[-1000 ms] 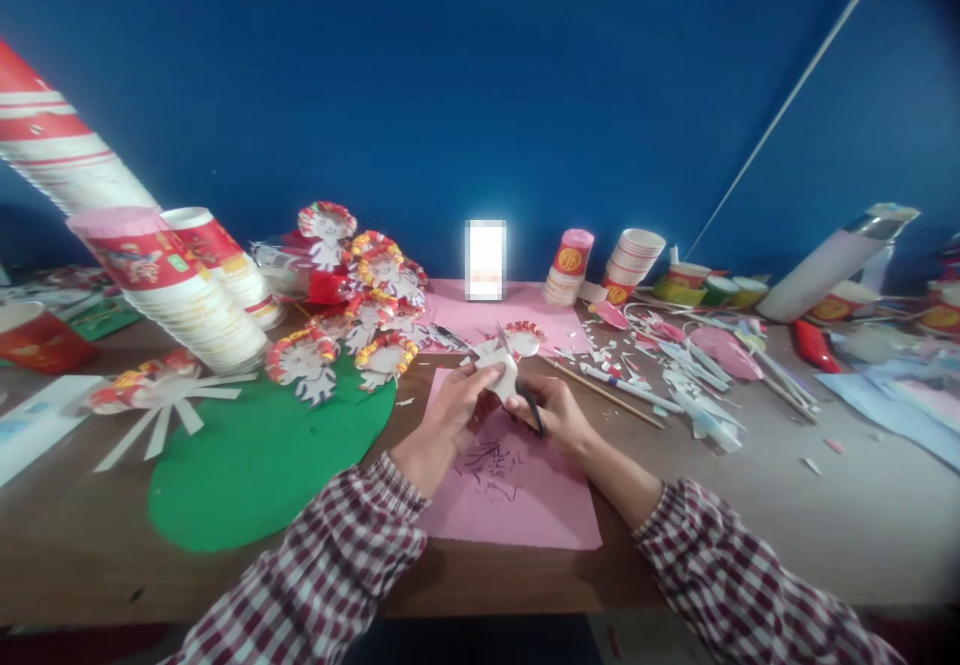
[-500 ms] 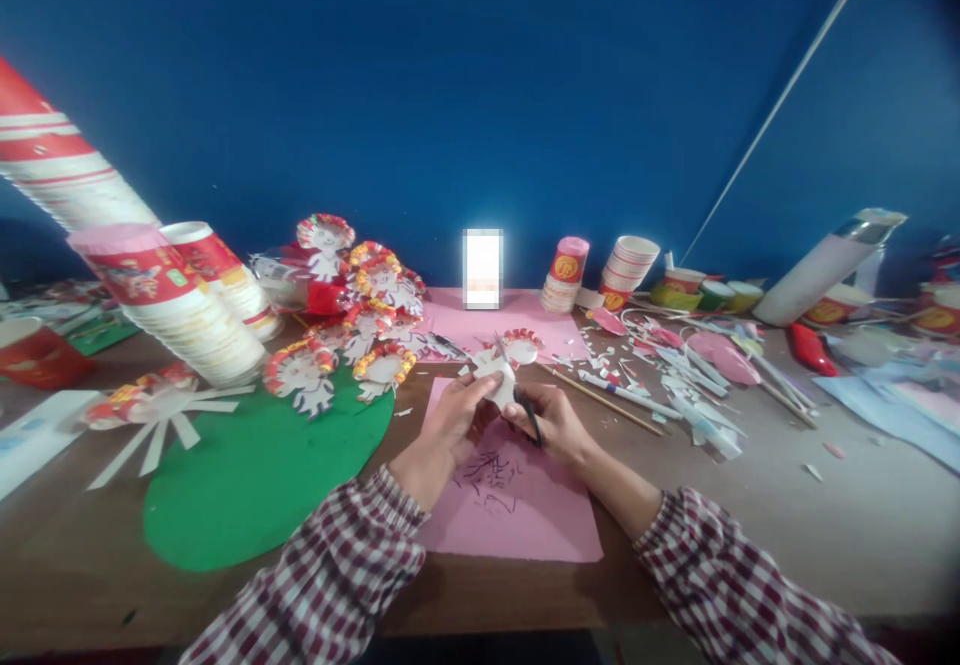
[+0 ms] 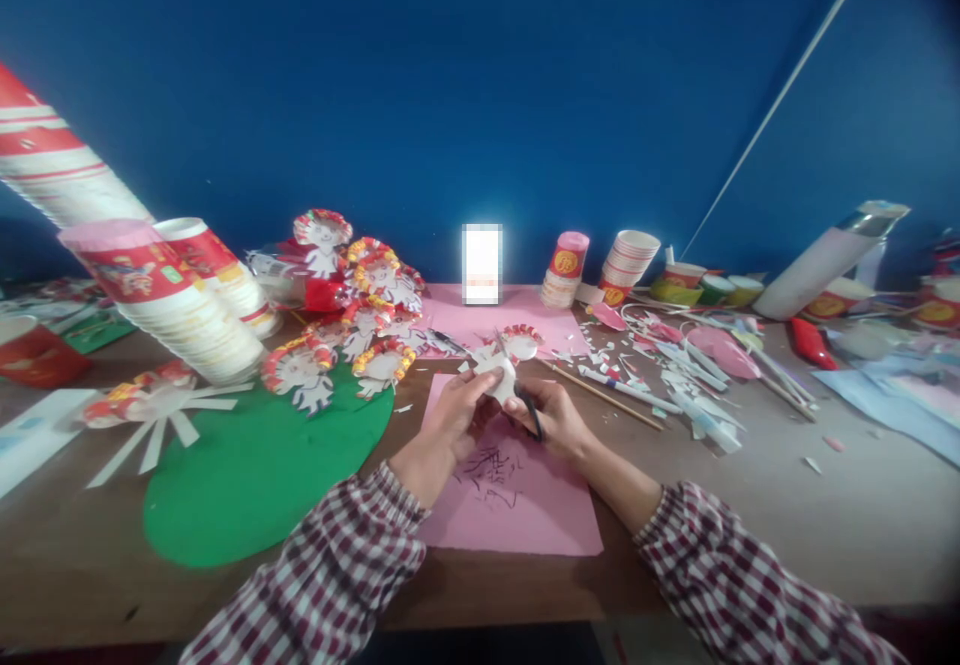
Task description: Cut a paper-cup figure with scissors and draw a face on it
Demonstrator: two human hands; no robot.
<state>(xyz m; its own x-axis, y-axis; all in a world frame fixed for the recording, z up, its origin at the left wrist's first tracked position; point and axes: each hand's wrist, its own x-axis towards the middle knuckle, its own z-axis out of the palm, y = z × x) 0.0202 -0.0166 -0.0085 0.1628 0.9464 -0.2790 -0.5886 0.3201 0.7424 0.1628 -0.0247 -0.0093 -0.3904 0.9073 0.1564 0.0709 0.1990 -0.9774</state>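
Note:
My left hand [image 3: 457, 415] pinches a small piece of white paper [image 3: 496, 385] above a pink sheet [image 3: 540, 525]. My right hand [image 3: 556, 420] is closed round the dark handles of a pair of scissors [image 3: 534, 415], whose blades lie against the paper and point away from me. The fingertips of both hands are close together at the paper. Dark marker strokes cover part of the pink sheet below. Just beyond the hands lies a paper piece with a red-and-white ruffled edge [image 3: 523, 337].
At the left, a green oval sheet [image 3: 247, 505] lies near several cut-out paper figures [image 3: 304, 375] and tilted stacks of paper cups [image 3: 180, 315]. Right of my hands are a wooden stick [image 3: 611, 400], white paper scraps [image 3: 694, 360] and a red object [image 3: 811, 343]. A blue wall stands behind.
The view has shifted very slightly. Both hands, the paper and the scissors keep almost the same position.

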